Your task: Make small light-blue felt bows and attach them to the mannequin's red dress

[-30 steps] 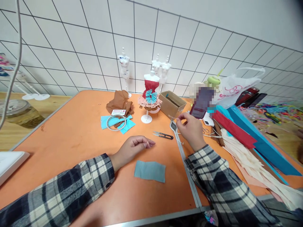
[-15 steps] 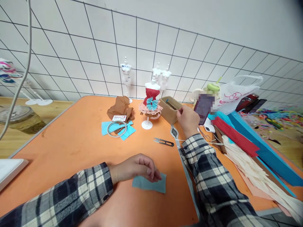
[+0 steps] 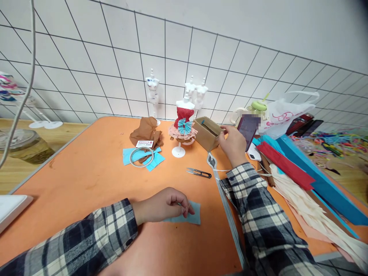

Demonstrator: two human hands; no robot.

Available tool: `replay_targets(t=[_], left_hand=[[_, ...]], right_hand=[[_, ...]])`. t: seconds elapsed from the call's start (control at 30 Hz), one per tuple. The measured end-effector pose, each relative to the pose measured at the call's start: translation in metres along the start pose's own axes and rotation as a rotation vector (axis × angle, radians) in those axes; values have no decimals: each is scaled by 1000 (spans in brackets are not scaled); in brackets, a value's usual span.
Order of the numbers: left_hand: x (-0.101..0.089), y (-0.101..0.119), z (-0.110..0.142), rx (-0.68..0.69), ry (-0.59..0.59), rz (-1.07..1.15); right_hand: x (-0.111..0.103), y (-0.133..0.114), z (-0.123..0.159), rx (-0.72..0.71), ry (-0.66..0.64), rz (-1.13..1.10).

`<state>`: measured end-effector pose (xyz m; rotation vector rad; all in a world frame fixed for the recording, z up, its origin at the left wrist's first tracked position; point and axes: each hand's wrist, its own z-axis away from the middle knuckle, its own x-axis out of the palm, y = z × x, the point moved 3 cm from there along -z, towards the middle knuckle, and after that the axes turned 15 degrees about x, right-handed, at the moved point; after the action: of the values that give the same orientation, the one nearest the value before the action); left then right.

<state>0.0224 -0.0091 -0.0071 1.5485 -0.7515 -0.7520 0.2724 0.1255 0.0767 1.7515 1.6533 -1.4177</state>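
My left hand (image 3: pixel 165 205) hovers over or rests on a small grey-blue rectangle (image 3: pixel 195 215) of thin crinkled paper or cloth; contact cannot be made out. Its thumb and fingers are pinched, and anything thin between them is too small to name. At the near right corner of the open cardboard box (image 3: pixel 205 136) is my right hand (image 3: pixel 233 143), with thumb and forefinger pressed together; what they hold, if anything, is unclear. Black-handled thread snips (image 3: pixel 199 173) lie between the hands. A small dress form (image 3: pixel 185 115) in a red bodice, blue bow and pink ruffled skirt stands behind them.
Brown crumpled sheets (image 3: pixel 145 130), blue strips (image 3: pixel 156 159) and a metal ring (image 3: pixel 131 157) lie at back left. A phone (image 3: pixel 248 128) leans beyond my right hand. Red strips (image 3: pixel 284 165), cream strips (image 3: pixel 307 203) and a plastic bag (image 3: pixel 281 115) crowd the right side.
My left hand has come nearer, over the grey-blue rectangle, which is now partly covered. My right hand reached toward the cardboard box, then shifted slightly right. The view has tilted a little.
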Motion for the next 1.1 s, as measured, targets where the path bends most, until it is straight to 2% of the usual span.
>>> replay_targets(t=[0.07,0.13,0.23,0.3,0.37,0.47,0.57,0.6,0.7,0.8,0.93,1.1], left_hand=[[-1,-2,0,14,8,-13],[-3,-4,-1,25,24,-20],[-5,-6,0,22,46,-44],[-6,-5,0,23,47,-66],[-6,-4,1,47,67,-43],[-12,-4,0,97,160,110],[-20,-8,-2,124,259,312],[-22,-10,-3,128,286,384],[-25,-13,-4,135,334,544],[-24,-13,-5,156,314,567],[-23,-12,-6,167,285,528],[-24,-11,-5,142,308,472]], right_hand=[[-3,7,-5,36,-81,97],[2,17,-7,46,-321,286],[14,27,-2,-28,-674,461],[16,25,1,-69,-751,467],[12,17,6,-93,-750,458],[-2,-6,27,-187,-740,347],[-20,-36,67,-411,-584,-211],[-22,-42,83,-483,-570,-343],[-17,-43,127,-626,-546,-566],[-7,-33,148,-651,-599,-677],[-2,-27,151,-630,-685,-787],[1,-30,157,-590,-674,-779]])
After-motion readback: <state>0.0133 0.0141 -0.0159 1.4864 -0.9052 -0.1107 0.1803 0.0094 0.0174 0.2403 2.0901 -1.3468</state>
